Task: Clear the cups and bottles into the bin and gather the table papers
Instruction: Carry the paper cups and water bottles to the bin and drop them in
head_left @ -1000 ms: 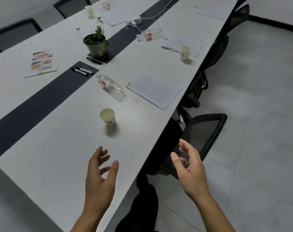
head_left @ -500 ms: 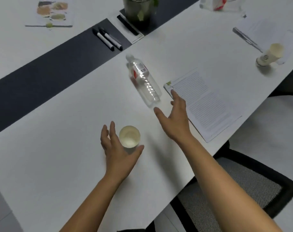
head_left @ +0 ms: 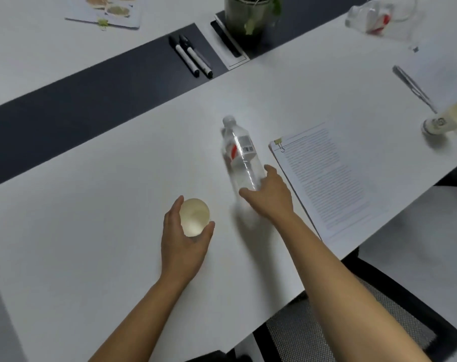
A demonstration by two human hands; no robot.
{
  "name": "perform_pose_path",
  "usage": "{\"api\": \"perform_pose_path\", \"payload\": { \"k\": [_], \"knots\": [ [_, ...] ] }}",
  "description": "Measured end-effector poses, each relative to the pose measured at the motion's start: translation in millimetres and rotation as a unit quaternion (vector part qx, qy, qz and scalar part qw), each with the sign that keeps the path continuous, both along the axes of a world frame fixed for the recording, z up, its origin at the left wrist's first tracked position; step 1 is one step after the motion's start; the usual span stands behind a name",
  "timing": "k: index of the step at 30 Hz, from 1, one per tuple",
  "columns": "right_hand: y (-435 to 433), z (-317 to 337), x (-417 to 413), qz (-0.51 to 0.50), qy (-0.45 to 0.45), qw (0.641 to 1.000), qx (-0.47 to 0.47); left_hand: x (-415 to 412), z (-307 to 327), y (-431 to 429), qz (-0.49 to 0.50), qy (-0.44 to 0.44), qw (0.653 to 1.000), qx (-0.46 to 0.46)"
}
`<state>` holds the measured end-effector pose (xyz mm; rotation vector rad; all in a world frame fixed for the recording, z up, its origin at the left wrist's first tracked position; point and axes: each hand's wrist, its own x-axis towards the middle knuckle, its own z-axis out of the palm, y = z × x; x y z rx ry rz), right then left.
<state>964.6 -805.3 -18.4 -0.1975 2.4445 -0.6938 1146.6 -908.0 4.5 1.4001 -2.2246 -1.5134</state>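
On our white tabletop (head_left: 112,210) the clipped paper (head_left: 324,178) lies just right of the toppled bottle (head_left: 241,155), whose base our right grip (head_left: 270,199) clasps between thumb and fingers; our left grip (head_left: 184,244) curls round the upright cup (head_left: 194,216).

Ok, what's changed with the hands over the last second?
Both hands moved forward from the edge of the table. The left hand now grips the paper cup; the right hand reached the lying bottle and holds its bottom end. Neither looks lifted yet. The clipped paper, pens and far cup stayed put.
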Motion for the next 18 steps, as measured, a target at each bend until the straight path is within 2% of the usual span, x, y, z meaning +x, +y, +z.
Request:
{"api": "perform_pose_path", "payload": {
  "k": [2,4,7,9,13,18],
  "knots": [
    [24,27,17,-0.028,-0.024,0.999,0.005,3,20,1,-0.004,0.009,1.0,-0.015],
    [49,57,38,-0.059,-0.043,0.997,-0.033,10,44,3,0.001,0.018,0.999,-0.033],
    [89,102,77,-0.135,-0.079,0.972,-0.175,33,90,15,0.035,0.056,0.996,-0.067],
    [116,128,108,-0.148,-0.079,0.954,-0.248,59,121,32,0.055,0.09,0.991,-0.086],
    [167,157,187,-0.08,-0.115,0.932,-0.335,140,167,88,0.098,0.15,0.975,-0.129],
    [180,146,280,0.072,-0.212,0.906,-0.359,264,180,153,0.208,0.145,0.952,-0.171]
  ]
}}
